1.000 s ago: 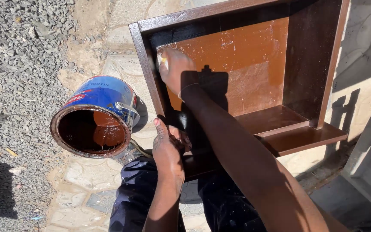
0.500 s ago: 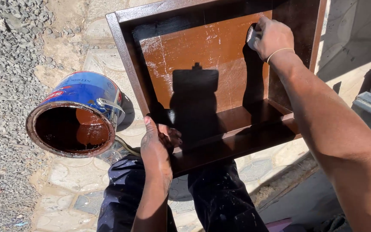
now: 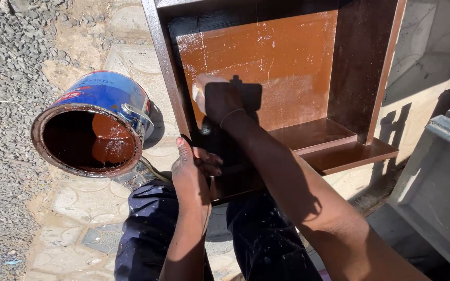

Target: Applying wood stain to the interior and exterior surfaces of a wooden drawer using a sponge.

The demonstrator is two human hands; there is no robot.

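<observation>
A dark brown wooden box frame [image 3: 360, 67] leans against my knees, its glossy orange-brown back panel [image 3: 287, 73] facing me. My right hand [image 3: 217, 101] is inside it at the panel's left side, pressed to the wet surface and closed on a small pale cloth or sponge that shows at my fingers. My left hand [image 3: 191, 171] grips the frame's lower left edge, fingers curled over it. Shadow covers most of my right hand.
A blue paint can [image 3: 97, 125] lies tilted on its side to the left, brown liquid inside. Paving stones [image 3: 79, 208] lie under it, gravel [image 3: 1, 78] further left. A grey metal frame [image 3: 438, 177] stands at right. My legs in dark blue trousers [image 3: 147, 244] are below.
My right hand swept from the panel's upper right back to its left side. The view shifted slightly; my left hand kept its grip on the frame edge.
</observation>
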